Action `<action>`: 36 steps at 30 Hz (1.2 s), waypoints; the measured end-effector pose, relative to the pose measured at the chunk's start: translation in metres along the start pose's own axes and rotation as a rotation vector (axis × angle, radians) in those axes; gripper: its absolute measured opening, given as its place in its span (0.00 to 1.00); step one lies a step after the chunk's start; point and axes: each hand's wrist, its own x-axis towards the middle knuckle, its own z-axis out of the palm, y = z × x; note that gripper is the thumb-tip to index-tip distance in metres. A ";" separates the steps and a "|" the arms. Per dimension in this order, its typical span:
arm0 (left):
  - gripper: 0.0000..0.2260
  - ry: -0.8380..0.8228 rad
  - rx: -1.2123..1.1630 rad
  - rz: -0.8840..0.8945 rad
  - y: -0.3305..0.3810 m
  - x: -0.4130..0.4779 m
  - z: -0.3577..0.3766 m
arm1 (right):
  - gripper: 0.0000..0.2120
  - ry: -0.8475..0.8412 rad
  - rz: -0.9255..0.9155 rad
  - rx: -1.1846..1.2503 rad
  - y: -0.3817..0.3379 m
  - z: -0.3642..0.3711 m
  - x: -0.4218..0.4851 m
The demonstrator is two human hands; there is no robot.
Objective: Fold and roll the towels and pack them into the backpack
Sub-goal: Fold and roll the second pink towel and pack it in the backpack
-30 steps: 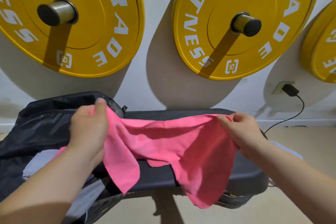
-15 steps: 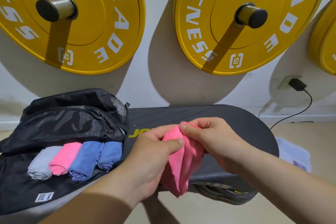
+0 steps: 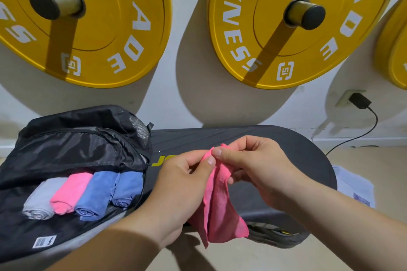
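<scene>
Pinching the pink towel (image 3: 220,211) by its top edge, the left hand (image 3: 182,185) and right hand (image 3: 259,174) meet, its length hanging straight below both grips. Beyond is the bench (image 3: 286,149); the backpack (image 3: 77,145), holding four rolled towels (image 3: 83,193), lies nearer the left hand.

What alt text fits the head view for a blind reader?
The left hand and right hand pinch the top of a folded pink towel over a dark bench. Four rolled towels lie in the open black backpack.
</scene>
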 end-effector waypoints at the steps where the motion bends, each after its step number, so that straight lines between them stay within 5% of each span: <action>1: 0.11 -0.003 0.008 -0.005 0.002 -0.001 0.000 | 0.12 0.000 0.006 -0.010 0.001 -0.001 0.001; 7: 0.07 0.083 -0.004 0.021 0.003 -0.001 -0.005 | 0.06 -0.078 0.048 0.022 0.005 0.004 -0.002; 24: 0.11 0.079 0.285 0.216 0.006 -0.001 -0.009 | 0.17 -0.205 0.136 0.070 -0.007 -0.001 -0.007; 29: 0.09 0.046 0.376 0.229 0.010 0.005 -0.020 | 0.11 -0.049 -0.156 -0.323 -0.001 -0.005 -0.001; 32: 0.09 -0.133 0.286 0.278 0.023 0.000 -0.025 | 0.21 -0.197 -0.235 -0.415 -0.004 -0.011 0.001; 36: 0.07 -0.135 0.075 0.394 0.037 -0.003 -0.038 | 0.12 -0.411 -0.291 -0.530 -0.006 -0.008 -0.005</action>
